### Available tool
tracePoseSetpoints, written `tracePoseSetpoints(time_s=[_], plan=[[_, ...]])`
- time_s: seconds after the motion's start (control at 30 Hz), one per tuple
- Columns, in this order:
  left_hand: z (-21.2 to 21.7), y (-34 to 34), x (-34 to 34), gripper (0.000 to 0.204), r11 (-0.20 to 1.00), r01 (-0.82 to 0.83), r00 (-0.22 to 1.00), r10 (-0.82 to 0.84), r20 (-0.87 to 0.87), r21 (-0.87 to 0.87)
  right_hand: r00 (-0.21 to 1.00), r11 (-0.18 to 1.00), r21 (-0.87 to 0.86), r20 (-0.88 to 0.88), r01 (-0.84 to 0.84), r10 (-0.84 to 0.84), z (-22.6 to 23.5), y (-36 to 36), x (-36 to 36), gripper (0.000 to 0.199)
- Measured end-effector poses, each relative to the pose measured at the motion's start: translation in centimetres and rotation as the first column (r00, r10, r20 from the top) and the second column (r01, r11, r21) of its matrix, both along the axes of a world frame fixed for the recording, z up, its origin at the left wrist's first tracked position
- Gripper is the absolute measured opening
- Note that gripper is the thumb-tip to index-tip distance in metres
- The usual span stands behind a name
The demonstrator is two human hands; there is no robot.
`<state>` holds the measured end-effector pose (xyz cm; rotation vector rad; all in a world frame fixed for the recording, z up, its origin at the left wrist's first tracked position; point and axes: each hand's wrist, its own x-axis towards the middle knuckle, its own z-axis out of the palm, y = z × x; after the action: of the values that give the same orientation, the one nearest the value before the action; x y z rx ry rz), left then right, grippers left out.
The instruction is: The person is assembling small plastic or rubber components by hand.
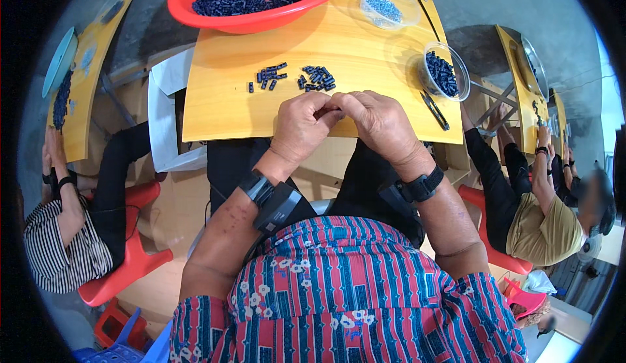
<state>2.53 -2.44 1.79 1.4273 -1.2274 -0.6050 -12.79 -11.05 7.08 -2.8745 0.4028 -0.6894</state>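
Yellow wooden table [228,112] fills the head view, with co-workers seated left and right. Both hands meet at its near edge: left hand [301,127] and right hand [380,123] pinch together on something tiny, too hidden to tell what. Two small heaps of dark pieces [317,78] lie just beyond. Judging by the one heaped red basin [195,1] far off against one part-filled clear bowl [445,71] at right, most work remains

I see bright, even daylight, soft shadows, sharp focus at centre, and strong fisheye bending with black corners.
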Motion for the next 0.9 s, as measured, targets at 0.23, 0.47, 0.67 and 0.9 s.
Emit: tracePoseSetpoints(time_s=[0.23,0.47,0.67,0.9], plan=[[-0.2,-0.1,0.2,0.008,0.999,0.023,0.998,-0.021,0.052,-0.024,0.985,0.983,-0.184,-0.175,-0.017,-0.016,1.2,0.8,0.9,0.019],[-1.3,-0.5,0.7,0.009,0.996,0.069,0.997,-0.068,0.027,-0.049,0.967,0.983,-0.182,-0.245,0.032,-0.077,1.1,1.4,1.5,0.022],[0.0,-0.3,0.1,0.005,0.997,0.017,0.99,-0.006,-0.142,0.073,0.987,0.987,0.095,-0.101,0.132,-0.122,-0.5,0.2,0.5,0.022],[-0.4,-0.2,0.4,0.006,0.998,0.045,0.995,-0.042,-0.095,0.033,0.908,0.699,0.697,0.174,0.159,-0.38,-3.7,0.5,0.1,0.025]])
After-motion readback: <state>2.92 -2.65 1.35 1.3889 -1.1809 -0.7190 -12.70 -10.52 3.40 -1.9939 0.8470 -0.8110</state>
